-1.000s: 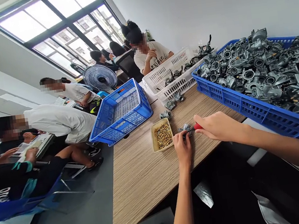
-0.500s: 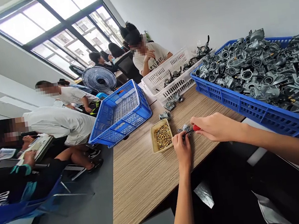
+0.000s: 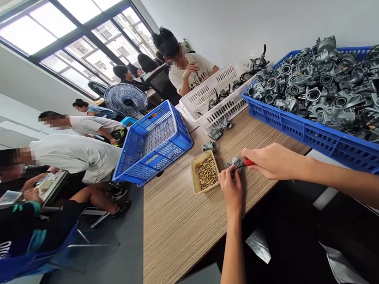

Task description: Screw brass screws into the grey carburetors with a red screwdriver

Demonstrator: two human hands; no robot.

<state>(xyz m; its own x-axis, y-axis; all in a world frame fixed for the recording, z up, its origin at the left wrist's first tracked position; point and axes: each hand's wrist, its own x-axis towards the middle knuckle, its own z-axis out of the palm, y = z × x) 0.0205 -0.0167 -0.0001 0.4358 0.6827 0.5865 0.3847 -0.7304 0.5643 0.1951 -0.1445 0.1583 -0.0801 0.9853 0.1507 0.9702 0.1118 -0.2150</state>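
My left hand (image 3: 230, 184) is closed round a small grey metal carburetor (image 3: 236, 162) near the front edge of the table. In my right hand (image 3: 269, 161) is a screwdriver with a red handle (image 3: 248, 161), pointed left at the carburetor. Its tip is hidden against the metal. Just left of my left hand, a shallow cream tray (image 3: 195, 178) holds many small brass pieces (image 3: 207, 173). Another carburetor (image 3: 208, 146) lies behind the tray, and a further one (image 3: 215, 133) rests by the white basket.
A blue crate (image 3: 273, 119) heaped with carburetors stands at the right. Behind is a white basket (image 3: 204, 121) with several assembled ones. A blue crate (image 3: 154, 165) sits at the table's (image 3: 173, 228) far left corner. Across the table sits a person (image 3: 194, 69); other people work at the left.
Both my hands stay in nearly the same place, with the screwdriver still at the carburetor. People at the left have shifted slightly.
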